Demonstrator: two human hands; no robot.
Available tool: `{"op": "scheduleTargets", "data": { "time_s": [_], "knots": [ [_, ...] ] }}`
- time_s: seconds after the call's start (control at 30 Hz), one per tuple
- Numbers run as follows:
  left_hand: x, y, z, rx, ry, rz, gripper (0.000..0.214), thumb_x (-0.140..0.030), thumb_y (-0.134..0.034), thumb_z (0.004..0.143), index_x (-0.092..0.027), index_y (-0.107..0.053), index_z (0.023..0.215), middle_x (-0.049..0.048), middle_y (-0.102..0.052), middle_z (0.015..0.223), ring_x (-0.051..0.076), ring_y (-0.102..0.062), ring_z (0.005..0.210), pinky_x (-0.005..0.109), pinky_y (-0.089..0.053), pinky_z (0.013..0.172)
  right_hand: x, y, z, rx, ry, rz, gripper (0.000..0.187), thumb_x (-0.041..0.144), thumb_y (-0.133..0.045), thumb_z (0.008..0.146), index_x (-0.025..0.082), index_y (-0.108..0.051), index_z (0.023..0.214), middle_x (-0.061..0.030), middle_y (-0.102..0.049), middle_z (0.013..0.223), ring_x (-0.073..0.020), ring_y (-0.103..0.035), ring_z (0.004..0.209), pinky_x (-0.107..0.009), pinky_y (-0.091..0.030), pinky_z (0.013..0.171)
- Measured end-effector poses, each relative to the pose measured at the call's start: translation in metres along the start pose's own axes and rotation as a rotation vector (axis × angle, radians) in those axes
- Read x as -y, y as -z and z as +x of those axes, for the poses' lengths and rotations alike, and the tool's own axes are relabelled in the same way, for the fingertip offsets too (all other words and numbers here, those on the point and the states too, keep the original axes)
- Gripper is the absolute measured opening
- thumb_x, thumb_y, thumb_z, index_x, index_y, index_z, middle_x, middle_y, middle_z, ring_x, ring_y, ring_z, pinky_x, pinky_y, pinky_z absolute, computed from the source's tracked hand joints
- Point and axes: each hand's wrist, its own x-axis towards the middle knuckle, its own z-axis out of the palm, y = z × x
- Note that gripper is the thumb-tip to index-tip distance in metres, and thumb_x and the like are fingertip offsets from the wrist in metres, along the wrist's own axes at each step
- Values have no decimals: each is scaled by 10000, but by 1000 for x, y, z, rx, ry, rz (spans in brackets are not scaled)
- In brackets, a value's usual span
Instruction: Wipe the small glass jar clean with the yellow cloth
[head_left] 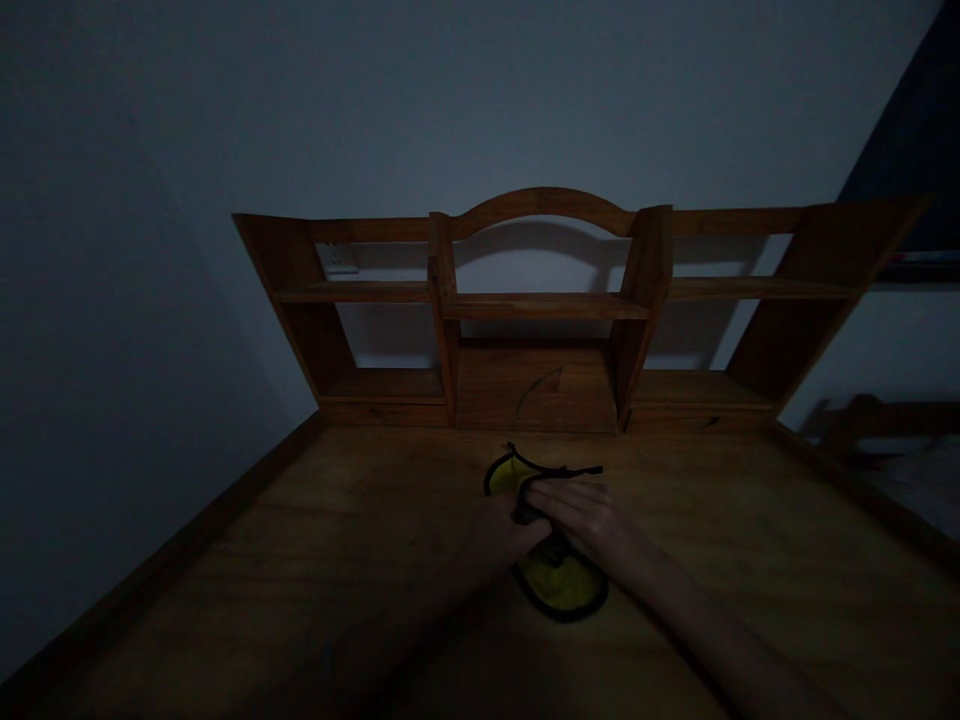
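A yellow fabric piece with black edging and a black strap (559, 585) lies on the wooden desk (315, 540) in dim light. My left hand (499, 535) is curled at its middle, fingers closed on the fabric. My right hand (581, 515) lies across the top of it, fingers together and pressed flat on the piece. One yellow end shows beyond my hands at the far side, the other at the near side. The strap's end sticks out to the right past my right fingers.
A wooden shelf unit (544, 305) with an arched top stands at the back of the desk against a pale wall. A wall socket (341, 262) shows behind its left bay. Raised wooden rails run along both desk sides. A dark chair-like shape (862, 420) is at far right.
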Motion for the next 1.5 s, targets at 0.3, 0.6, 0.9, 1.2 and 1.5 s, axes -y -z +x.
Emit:
{"op": "scheduleTargets", "data": {
  "time_s": [0.3, 0.6, 0.9, 1.2, 1.5],
  "knots": [
    [-5, -2, 6, -84, 109, 17, 198, -360, -564, 757, -173, -629, 753, -6, -582, 628, 140, -545, 586, 208, -375, 500, -9, -11, -2, -110, -505, 235, 352, 170, -504, 897, 203, -566, 1242, -56, -651, 1141, -186, -650, 967, -295, -517, 864],
    [6, -8, 11, -196, 30, -210, 321, -338, -623, 757, -159, -627, 1024, 25, -674, 840, 150, -622, 656, 233, -505, 563, -7, -26, 6, -276, -937, 772, 299, 235, -554, 800, 121, -654, 1058, -92, -697, 983, -247, -669, 876, -332, -547, 746],
    [12, -10, 12, -254, -77, -180, 374, -300, -694, 711, -170, -581, 1043, 43, -681, 974, 192, -670, 842, 291, -571, 713, 0, -16, -1, -98, -736, 123, 427, 149, -417, 844, 87, -489, 1260, -140, -682, 954, -240, -667, 809, -332, -533, 714],
    [0, -8, 2, -228, -68, -90, 413, -412, -656, 772, -199, -573, 1116, 51, -678, 1025, 192, -679, 829, 296, -567, 723, 0, 1, 2, 184, -638, -346, 299, 180, -479, 884, 94, -524, 1167, -117, -689, 812, -236, -658, 653, -284, -419, 549],
    [4, -6, 7, -328, -158, 87, 415, -434, -688, 727, -190, -577, 1044, 55, -654, 982, 176, -655, 757, 277, -557, 642, -6, -9, -4, 160, -690, -259, 323, 197, -425, 917, 51, -518, 1189, -111, -691, 740, -239, -664, 633, -279, -418, 536]
  ]
}}
